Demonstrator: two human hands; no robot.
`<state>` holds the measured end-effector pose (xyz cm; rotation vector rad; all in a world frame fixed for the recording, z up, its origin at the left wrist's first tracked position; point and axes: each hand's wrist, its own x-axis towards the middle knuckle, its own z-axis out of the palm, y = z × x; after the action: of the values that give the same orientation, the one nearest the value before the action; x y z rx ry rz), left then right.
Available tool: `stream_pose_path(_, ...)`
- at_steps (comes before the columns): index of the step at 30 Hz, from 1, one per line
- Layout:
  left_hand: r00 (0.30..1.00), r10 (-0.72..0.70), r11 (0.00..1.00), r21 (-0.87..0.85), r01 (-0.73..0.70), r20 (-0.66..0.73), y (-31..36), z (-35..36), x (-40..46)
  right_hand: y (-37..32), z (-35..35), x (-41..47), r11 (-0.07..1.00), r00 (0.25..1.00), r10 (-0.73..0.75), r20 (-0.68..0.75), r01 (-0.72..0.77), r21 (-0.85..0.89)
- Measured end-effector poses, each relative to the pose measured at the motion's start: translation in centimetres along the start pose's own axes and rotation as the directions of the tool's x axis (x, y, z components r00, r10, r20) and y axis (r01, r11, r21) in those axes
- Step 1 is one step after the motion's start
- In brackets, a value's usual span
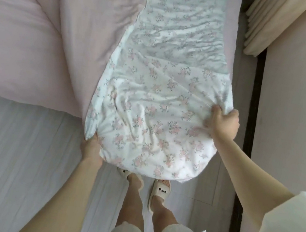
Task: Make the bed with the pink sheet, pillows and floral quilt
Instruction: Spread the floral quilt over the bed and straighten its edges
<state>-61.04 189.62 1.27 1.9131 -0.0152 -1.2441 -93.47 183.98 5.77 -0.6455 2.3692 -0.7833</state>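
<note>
The floral quilt [155,104], white with small pink flowers, lies in a long folded strip along the right side of the bed and hangs over the foot end toward me. My left hand [92,149] grips its lower left corner. My right hand [223,124] is clenched on its right edge, bunching the fabric. The pink sheet [40,41] covers the rest of the bed on the left, with diagonal creases. No pillows are in view.
I stand at the foot of the bed in pale slippers [159,193] on a light floor [13,165]. Cream curtains [267,23] hang at the upper right, beside a pink wall [295,116] with a dark strip along its base.
</note>
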Motion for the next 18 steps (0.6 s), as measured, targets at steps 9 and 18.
stream_pose_path(9,0.995,0.099,0.831,0.552,-0.067,-0.028,-3.7,-0.2,1.4,5.8,4.4,-3.6,0.93,0.89,0.197,0.411,-0.037,-0.367)
stream_pose_path(18,0.976,-0.046,0.792,0.603,-0.095,0.214,-0.3,-0.5,2.8,1.7,9.6,-7.1,0.939,0.804,0.089,0.588,0.129,-0.318)
